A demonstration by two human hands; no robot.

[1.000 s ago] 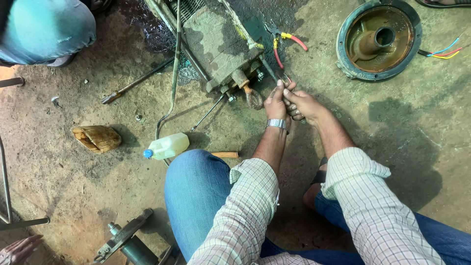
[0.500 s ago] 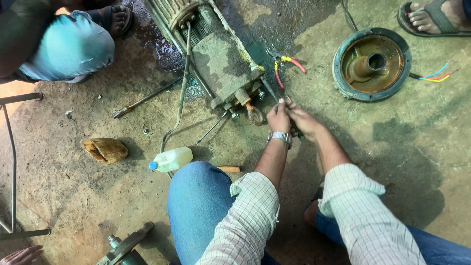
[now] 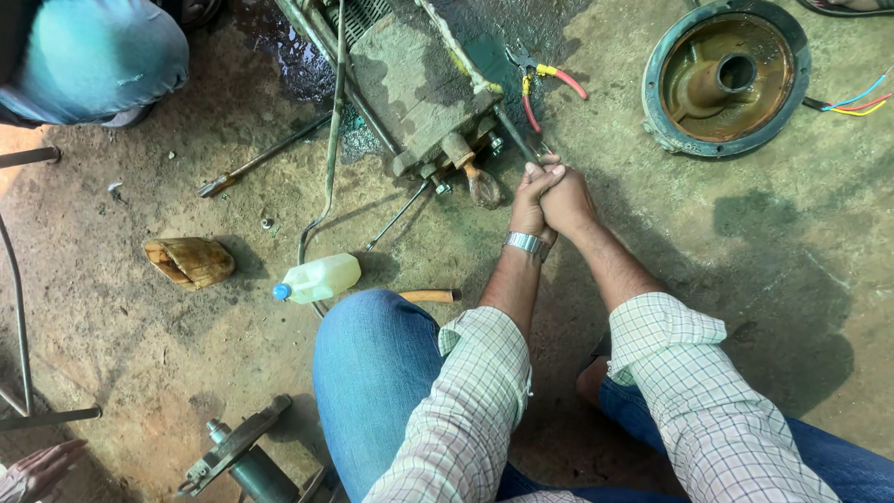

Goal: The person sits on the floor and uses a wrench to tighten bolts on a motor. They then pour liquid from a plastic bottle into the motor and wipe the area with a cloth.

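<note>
Oily concrete floor [image 3: 186, 354]; motor [image 3: 419, 84] cut off above. Left hand [image 3: 527, 200] and right hand [image 3: 566, 200] clasped together around a mostly hidden rod [image 3: 514, 138].

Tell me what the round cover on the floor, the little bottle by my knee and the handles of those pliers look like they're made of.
Round cover: probably cast metal, dull with rusty brown inside and a greenish painted rim. Bottle: translucent whitish plastic with a blue cap. Pliers: metal jaws, handles sleeved in red and yellow, likely plastic or rubber.
</note>
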